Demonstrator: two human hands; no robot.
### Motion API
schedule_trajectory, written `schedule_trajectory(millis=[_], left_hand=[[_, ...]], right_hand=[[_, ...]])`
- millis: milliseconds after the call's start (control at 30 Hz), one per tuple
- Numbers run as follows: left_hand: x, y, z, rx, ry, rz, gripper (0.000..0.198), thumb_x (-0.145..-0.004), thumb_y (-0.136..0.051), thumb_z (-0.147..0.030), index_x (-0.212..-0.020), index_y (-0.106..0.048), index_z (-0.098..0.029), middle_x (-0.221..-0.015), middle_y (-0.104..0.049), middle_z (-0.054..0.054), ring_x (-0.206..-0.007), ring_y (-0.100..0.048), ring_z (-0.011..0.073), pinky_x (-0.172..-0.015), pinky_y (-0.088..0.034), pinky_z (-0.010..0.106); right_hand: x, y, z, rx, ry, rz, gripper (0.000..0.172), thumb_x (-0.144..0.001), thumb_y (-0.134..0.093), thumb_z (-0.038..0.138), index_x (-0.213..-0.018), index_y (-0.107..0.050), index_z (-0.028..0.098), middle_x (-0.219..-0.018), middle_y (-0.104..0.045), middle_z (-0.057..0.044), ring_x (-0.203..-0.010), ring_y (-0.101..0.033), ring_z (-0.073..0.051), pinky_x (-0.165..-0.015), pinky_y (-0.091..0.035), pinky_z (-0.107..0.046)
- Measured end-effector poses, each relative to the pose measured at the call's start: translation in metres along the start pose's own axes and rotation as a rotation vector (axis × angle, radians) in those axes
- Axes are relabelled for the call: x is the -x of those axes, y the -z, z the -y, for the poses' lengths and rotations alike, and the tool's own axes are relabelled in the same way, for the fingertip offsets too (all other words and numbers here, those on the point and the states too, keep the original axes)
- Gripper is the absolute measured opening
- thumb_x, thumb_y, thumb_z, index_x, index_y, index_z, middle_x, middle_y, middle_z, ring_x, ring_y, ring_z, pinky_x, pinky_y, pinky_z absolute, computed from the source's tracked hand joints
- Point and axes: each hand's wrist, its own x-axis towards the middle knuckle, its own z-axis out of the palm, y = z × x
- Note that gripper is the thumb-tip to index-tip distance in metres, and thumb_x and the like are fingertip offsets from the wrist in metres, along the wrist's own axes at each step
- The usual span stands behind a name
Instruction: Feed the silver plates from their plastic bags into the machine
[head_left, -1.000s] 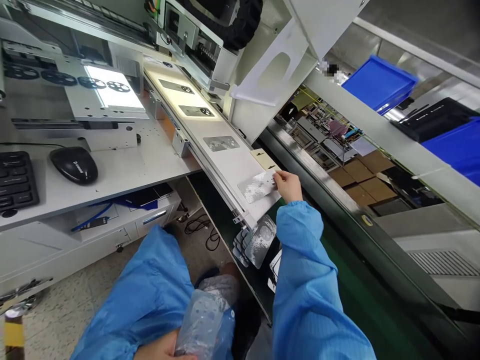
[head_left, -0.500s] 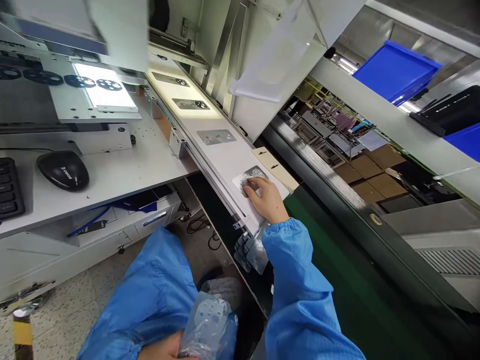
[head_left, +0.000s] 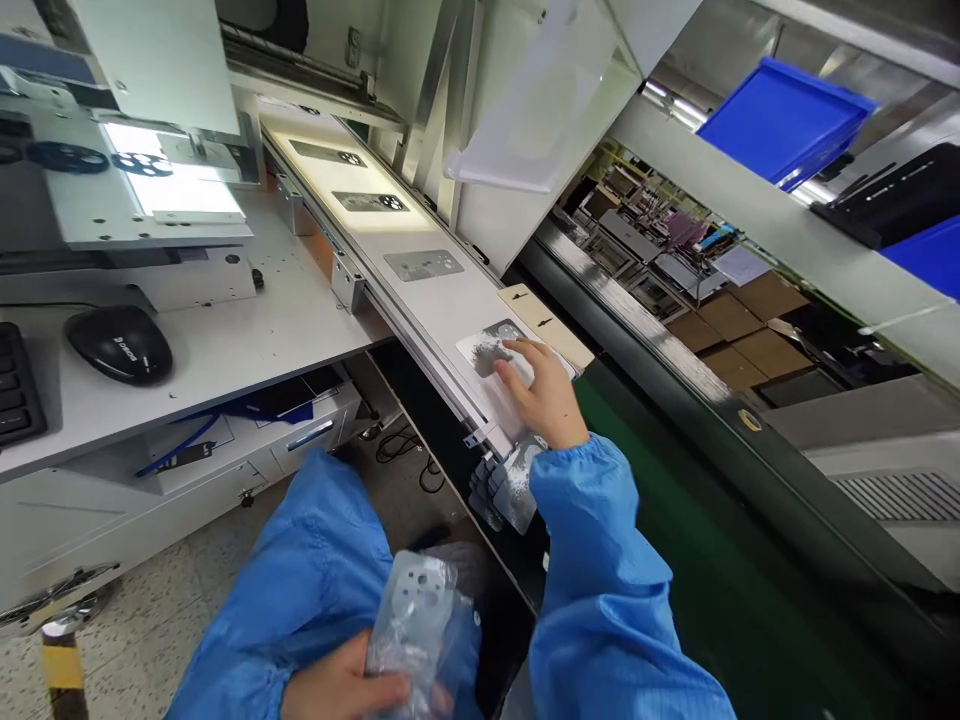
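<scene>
My left hand (head_left: 337, 682), low in the view, is closed round a stack of thin translucent phone back-cover sheets (head_left: 421, 600) with camera holes at the top. My right hand (head_left: 551, 400) is over the near end of the white conveyor belt (head_left: 450, 322), thumb and fingers apart. Its fingertips are at the edge of a grey patterned back-cover sheet (head_left: 489, 345); I cannot tell whether they touch it. Below my right wrist, several overlapping sheets (head_left: 516, 490) lie fanned at the belt's end. Another sheet (head_left: 424, 265) lies farther up the belt.
Two sheets with black camera rings, one being the nearer ringed sheet (head_left: 369, 202), lie on the lit stretch. A cream plate (head_left: 546, 325) borders the belt. Left are a black mouse (head_left: 118, 345) and keyboard (head_left: 21, 385). A green conveyor (head_left: 675, 560) runs on the right, blue bins (head_left: 784, 125) above.
My right hand has drawn back slightly from the sheet on the belt, fingers less over it. My left hand and its stack have come a little higher into view. The camera has shifted slightly.
</scene>
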Motion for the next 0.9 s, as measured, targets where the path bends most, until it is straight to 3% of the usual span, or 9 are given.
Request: schedule_trajectory(millis=[67, 167, 300, 400, 467, 633, 667, 800, 900], left_hand=[[-0.005, -0.007, -0.005, 0.05, -0.017, -0.038, 0.046, -0.073, -0.086, -0.061, -0.108, -0.08, -0.032, -0.109, -0.081, 0.009, -0.1, -0.076, 0.03, -0.091, -0.058, 0.049], [-0.011, -0.02, -0.006, 0.066, 0.033, -0.037, 0.05, -0.076, -0.084, -0.058, -0.111, -0.08, -0.022, -0.116, -0.079, 0.015, -0.098, -0.077, 0.0316, -0.084, -0.061, 0.046], [-0.009, -0.029, 0.009, -0.193, 0.185, 0.184, 0.074, -0.074, -0.075, -0.078, -0.121, -0.074, -0.02, -0.114, -0.079, 0.014, -0.102, -0.075, 0.026, -0.09, -0.058, 0.034], [-0.006, -0.03, 0.017, -0.418, 0.215, 0.285, 0.079, -0.078, -0.064, -0.085, -0.122, -0.073, -0.019, -0.122, -0.076, 0.014, -0.112, -0.071, 0.0254, -0.095, -0.054, 0.03], [-0.006, -0.032, 0.017, -0.469, 0.217, 0.326, 0.08, -0.081, -0.06, -0.086, -0.118, -0.075, -0.016, -0.122, -0.076, 0.016, -0.113, -0.071, 0.0267, -0.096, -0.055, 0.031], [-0.005, -0.042, 0.019, -0.395, 0.244, 0.308, 0.084, -0.081, -0.064, -0.082, -0.133, -0.066, -0.016, -0.13, -0.074, 0.018, -0.12, -0.071, 0.0309, -0.102, -0.056, 0.038], [-0.004, -0.043, 0.02, -0.358, 0.244, 0.274, 0.084, -0.081, -0.067, -0.08, -0.137, -0.064, -0.017, -0.131, -0.074, 0.019, -0.121, -0.071, 0.032, -0.103, -0.056, 0.041], [0.001, -0.044, 0.022, -0.244, 0.225, 0.15, 0.076, -0.081, -0.076, -0.07, -0.138, -0.062, -0.021, -0.13, -0.075, 0.016, -0.121, -0.072, 0.0326, -0.103, -0.056, 0.044], [0.003, -0.043, 0.022, -0.223, 0.231, 0.087, 0.069, -0.081, -0.079, -0.066, -0.134, -0.065, -0.024, -0.127, -0.077, 0.014, -0.117, -0.074, 0.0305, -0.1, -0.057, 0.042]], right_hand=[[0.034, 0.025, 0.018, -0.089, -0.023, 0.057, 0.033, -0.1, -0.06, 0.045, -0.121, -0.071, 0.021, -0.12, -0.074, -0.011, -0.11, -0.068, -0.028, -0.096, -0.054, -0.043], [0.099, 0.047, 0.043, -0.222, -0.139, 0.336, 0.027, -0.104, -0.056, 0.043, -0.109, -0.073, 0.023, -0.102, -0.077, -0.005, -0.09, -0.07, -0.021, -0.081, -0.053, -0.032], [0.185, 0.034, 0.057, -0.428, -0.3, 0.728, 0.029, -0.103, -0.057, 0.044, -0.097, -0.073, 0.02, -0.085, -0.075, -0.002, -0.074, -0.066, -0.016, -0.068, -0.046, -0.028], [0.221, 0.02, 0.047, -0.571, -0.398, 0.852, 0.037, -0.101, -0.06, 0.05, -0.084, -0.07, 0.019, -0.076, -0.071, -0.001, -0.068, -0.062, -0.015, -0.062, -0.043, -0.026], [0.223, 0.022, 0.031, -0.622, -0.437, 0.809, 0.041, -0.1, -0.058, 0.055, -0.083, -0.069, 0.019, -0.076, -0.071, -0.002, -0.069, -0.063, -0.016, -0.063, -0.046, -0.026], [0.184, 0.044, -0.017, -0.438, -0.528, 0.441, 0.041, -0.097, -0.056, 0.058, -0.09, -0.066, 0.019, -0.078, -0.07, -0.004, -0.067, -0.065, -0.018, -0.064, -0.052, -0.029], [0.177, 0.045, -0.019, -0.447, -0.489, 0.48, 0.041, -0.097, -0.057, 0.058, -0.093, -0.068, 0.019, -0.082, -0.072, -0.005, -0.071, -0.066, -0.019, -0.067, -0.054, -0.03], [0.174, 0.034, -0.002, -0.621, -0.229, 0.926, 0.032, -0.095, -0.064, 0.05, -0.096, -0.073, 0.019, -0.086, -0.075, -0.004, -0.076, -0.068, -0.017, -0.071, -0.054, -0.027], [0.179, 0.033, 0.006, -0.63, -0.229, 0.908, 0.029, -0.099, -0.057, 0.044, -0.091, -0.07, 0.019, -0.077, -0.07, -0.001, -0.068, -0.065, -0.014, -0.067, -0.052, -0.025]])
